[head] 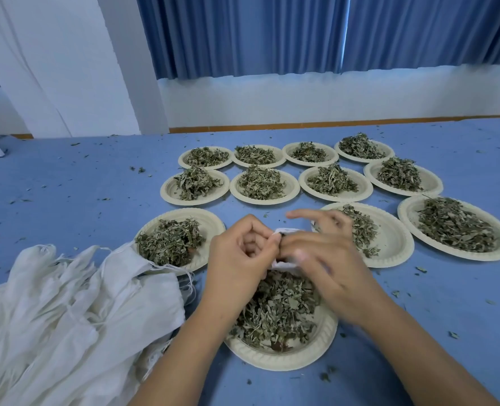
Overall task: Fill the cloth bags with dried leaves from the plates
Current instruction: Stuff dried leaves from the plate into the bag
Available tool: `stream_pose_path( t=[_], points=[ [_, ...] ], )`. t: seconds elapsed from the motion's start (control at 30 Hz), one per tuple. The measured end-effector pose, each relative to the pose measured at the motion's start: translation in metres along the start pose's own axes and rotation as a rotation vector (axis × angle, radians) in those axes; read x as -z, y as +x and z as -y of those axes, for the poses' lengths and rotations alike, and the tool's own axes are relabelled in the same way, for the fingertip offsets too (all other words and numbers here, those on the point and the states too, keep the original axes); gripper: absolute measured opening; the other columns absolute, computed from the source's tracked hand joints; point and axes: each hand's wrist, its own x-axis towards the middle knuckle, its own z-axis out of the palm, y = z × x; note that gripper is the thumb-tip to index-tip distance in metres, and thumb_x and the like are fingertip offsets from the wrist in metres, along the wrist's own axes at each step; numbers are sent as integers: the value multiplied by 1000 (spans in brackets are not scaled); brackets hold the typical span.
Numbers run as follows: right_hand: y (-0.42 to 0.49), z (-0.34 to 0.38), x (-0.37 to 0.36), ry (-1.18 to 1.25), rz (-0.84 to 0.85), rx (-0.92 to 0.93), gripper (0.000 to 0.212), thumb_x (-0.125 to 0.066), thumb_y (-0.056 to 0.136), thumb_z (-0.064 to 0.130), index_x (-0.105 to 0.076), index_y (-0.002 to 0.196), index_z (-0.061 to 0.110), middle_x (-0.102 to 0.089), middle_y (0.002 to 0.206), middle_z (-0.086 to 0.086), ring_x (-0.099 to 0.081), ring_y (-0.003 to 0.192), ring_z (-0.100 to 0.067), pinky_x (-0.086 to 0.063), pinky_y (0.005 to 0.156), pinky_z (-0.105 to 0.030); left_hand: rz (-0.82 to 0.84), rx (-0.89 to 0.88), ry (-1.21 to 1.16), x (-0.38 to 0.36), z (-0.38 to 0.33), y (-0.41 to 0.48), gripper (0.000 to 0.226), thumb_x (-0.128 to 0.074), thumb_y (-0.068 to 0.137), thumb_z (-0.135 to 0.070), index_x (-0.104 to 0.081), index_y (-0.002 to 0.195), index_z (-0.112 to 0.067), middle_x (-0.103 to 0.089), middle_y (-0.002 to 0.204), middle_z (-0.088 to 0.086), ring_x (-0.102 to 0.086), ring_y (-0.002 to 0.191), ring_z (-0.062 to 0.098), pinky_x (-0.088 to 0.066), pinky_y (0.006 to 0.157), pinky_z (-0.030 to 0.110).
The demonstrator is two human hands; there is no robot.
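While the left hand (240, 253) pinches one edge of the small cloth bag (287, 230) with curled fingers and the blurred right hand (328, 259) appears to grip the other side, the bag hangs just above the nearest plate (287, 361). If the narrow mouth sags or slips from either pinch, dried leaves (275, 309) would probably spill past the rim onto the crumb-strewn table (67, 186).

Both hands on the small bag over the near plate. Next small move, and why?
Probably spread the bag open at its mouth. The left hand and right hand both pinch it above the near plate of leaves, and its mouth shows only as a narrow strip between the fingers.
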Motion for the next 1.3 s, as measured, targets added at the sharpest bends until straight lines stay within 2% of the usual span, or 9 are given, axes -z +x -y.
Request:
stream_pose_path(
  t=[0.1,0.2,0.3,0.43,0.5,0.73,0.87,1.1,1.3],
  points=[
    [-2,-12,17,214,-165,-121,50,-33,95,33,-68,61,23,-68,69,9,-61,82,-10,-34,88,-29,-147,1,47,5,3,4,19,-68,88,-10,-60,71,-17,-55,50,-5,-46,44,8,-42,49,22],
    [-3,-11,17,298,224,-360,62,-37,95,52,-66,51,20,-64,52,3,-59,49,-11,-44,64,-20,-246,-14,64,7,4,5,21,-68,88,-11,-60,71,-20,-60,54,-4,-47,44,4,-42,48,18],
    [-2,-8,4,177,528,-344,40,-50,92,48,-71,68,25,-70,66,5,-63,59,-22,-53,64,-41,-282,-23,84,7,3,5,24,-68,88,-14,-59,69,-26,-62,57,-2,-49,45,4,-42,47,18],
    [4,-13,18,346,369,-267,7,-70,84,23,-73,79,25,-72,83,8,-65,73,-26,-54,74,-45,-318,-15,79,9,2,6,26,-68,88,-15,-59,68,-28,-61,57,-5,-50,47,8,-50,50,41],
    [5,-18,27,310,351,-253,9,-77,78,16,-72,80,23,-68,86,8,-62,71,-20,-53,72,-38,-322,-8,72,9,1,7,24,-68,89,-15,-59,69,-27,-61,58,-5,-50,48,8,-52,52,47],
    [-2,-12,6,-4,748,-254,50,-80,73,33,-57,118,39,-49,116,23,-45,99,9,-36,85,-10,-286,-7,67,8,2,6,21,-67,89,-12,-60,71,-21,-59,55,-3,-48,45,7,-45,49,24],
    [0,-13,4,45,695,-307,33,-80,75,17,-68,103,29,-57,104,16,-50,84,5,-40,78,-12,-291,3,53,8,2,7,21,-67,89,-12,-59,71,-19,-58,54,-2,-47,44,6,-47,49,36],
    [1,-16,2,55,572,-332,22,-80,75,12,-75,94,22,-59,106,8,-59,94,-9,-43,84,-14,-264,-10,66,7,5,7,20,-67,89,-9,-58,72,-14,-53,48,-5,-45,41,6,-43,49,27],
    [0,-16,0,1,616,-292,23,-78,77,18,-71,98,24,-55,88,21,-54,76,10,-37,70,-4,-254,-12,76,8,6,7,19,-67,89,-10,-59,73,-15,-54,49,-5,-47,42,7,-44,49,29]
  ],
)
